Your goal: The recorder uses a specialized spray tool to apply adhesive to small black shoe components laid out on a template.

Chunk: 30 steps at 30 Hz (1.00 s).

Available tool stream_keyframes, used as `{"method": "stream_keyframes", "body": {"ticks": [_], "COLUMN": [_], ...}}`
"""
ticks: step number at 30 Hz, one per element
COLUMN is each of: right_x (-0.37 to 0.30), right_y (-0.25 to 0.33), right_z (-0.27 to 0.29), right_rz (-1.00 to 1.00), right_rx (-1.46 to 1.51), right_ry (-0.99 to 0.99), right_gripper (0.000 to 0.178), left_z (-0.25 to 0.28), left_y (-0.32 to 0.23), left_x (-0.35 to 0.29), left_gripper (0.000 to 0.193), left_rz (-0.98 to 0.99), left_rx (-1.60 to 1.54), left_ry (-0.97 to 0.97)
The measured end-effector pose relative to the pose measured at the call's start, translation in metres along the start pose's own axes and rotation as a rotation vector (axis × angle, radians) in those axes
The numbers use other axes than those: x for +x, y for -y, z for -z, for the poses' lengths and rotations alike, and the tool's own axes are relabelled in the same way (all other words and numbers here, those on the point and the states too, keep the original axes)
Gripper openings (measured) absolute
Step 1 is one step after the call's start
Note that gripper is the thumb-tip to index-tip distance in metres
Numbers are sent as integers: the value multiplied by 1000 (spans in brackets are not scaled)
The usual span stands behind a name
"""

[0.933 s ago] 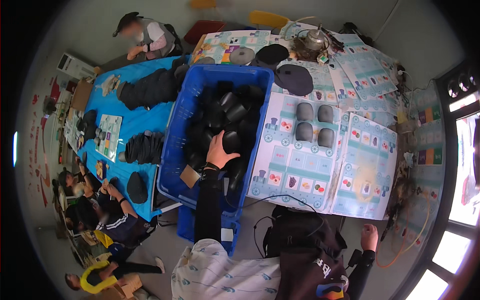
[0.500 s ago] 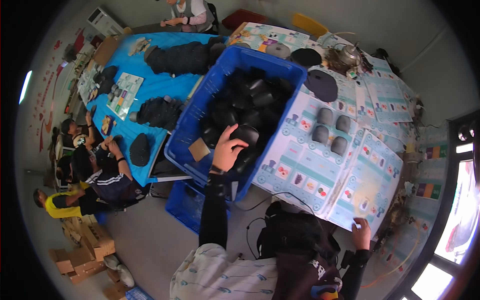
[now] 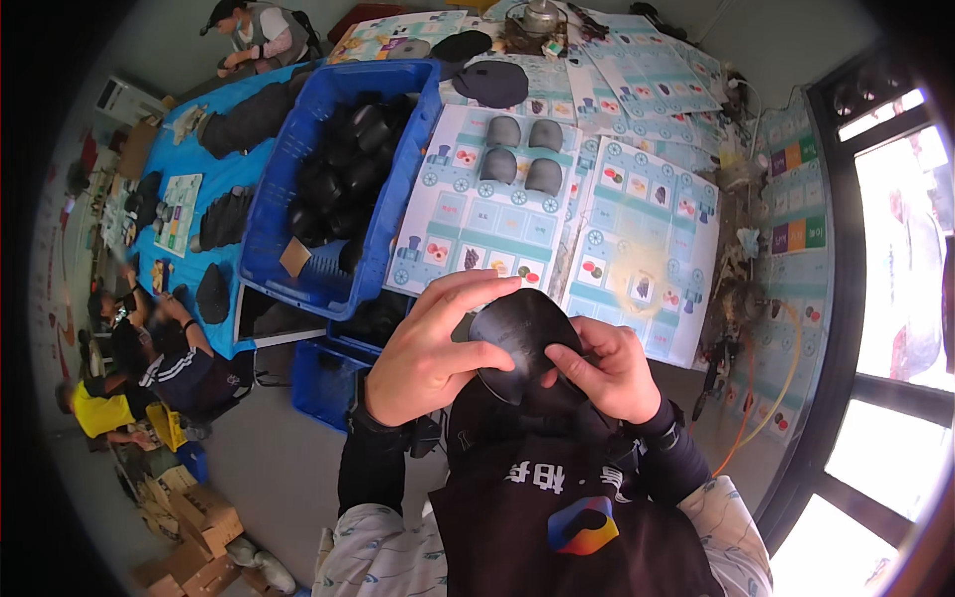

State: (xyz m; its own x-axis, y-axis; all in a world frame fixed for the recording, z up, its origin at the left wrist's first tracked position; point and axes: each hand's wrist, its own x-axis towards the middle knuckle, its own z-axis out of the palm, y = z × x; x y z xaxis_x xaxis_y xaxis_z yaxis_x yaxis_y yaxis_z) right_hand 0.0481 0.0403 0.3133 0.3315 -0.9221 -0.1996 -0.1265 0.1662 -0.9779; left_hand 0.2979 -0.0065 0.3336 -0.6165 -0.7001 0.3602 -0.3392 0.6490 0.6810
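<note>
The black cap piece (image 3: 522, 338) (a rounded, smooth shell, dark all over) was held up close in front of the person's chest, between both hands and above the dark apron. The left hand (image 3: 433, 353) gripped its left edge, with the fingers (image 3: 477, 294) curled over the top rim and the thumb pressed across the face of the piece. The right hand (image 3: 612, 368) held the right edge, its fingers (image 3: 577, 373) bent and pinching the rim near the lower side. Both hands touched the piece; neither was spread open.

Beyond the hands lay the desk (image 3: 637, 249), covered with pale printed sheets showing small coloured pictures. On one sheet, well apart from the hands, four grey cap pieces (image 3: 522, 154) lay in two rows, side by side. Further back on the desk two more dark pieces (image 3: 492, 80) rested flat.

To the left of the sheets stood a blue crate (image 3: 408, 169), holding a pile of black pieces (image 3: 338, 169); a small brown card (image 3: 294, 257) lay at its near corner. A second blue crate (image 3: 328, 378) sat lower, under the first one, near the left forearm.

Further left a blue cloth (image 3: 214, 174) carried more dark items, and several people (image 3: 149, 348) crouched beside it on the floor. One more person (image 3: 254, 35) sat at the far end. Cardboard boxes (image 3: 194, 517) lay on the floor at lower left.
</note>
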Motion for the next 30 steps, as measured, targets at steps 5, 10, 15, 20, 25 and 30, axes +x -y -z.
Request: {"method": "stream_keyframes", "body": {"ticks": [5, 10, 15, 20, 25, 30], "right_x": [-58, -99, -110, -70, -25, 47], "right_y": [-40, -62, -156, -317, -376, -403], "right_z": [42, 89, 97, 196, 238, 182], "right_rz": [-7, 457, -110, -339, -441, -391], "right_rx": [128, -543, -203, -317, -269, -585], "right_ry": [-103, -321, -401, -824, -825, -754], "right_gripper": [21, 61, 25, 30, 31, 31], "left_z": [-64, -141, -254, -286, -247, -161], "left_y": [-50, -50, 19, 51, 96, 68], "left_x": [23, 33, 2, -9, -69, -157], "left_gripper": [35, 19, 40, 50, 44, 36], "left_rz": [16, 194, 593, 673, 849, 1206], "left_rx": [126, 142, -511, -299, -416, -353], "left_ry": [63, 92, 214, 301, 292, 36]}}
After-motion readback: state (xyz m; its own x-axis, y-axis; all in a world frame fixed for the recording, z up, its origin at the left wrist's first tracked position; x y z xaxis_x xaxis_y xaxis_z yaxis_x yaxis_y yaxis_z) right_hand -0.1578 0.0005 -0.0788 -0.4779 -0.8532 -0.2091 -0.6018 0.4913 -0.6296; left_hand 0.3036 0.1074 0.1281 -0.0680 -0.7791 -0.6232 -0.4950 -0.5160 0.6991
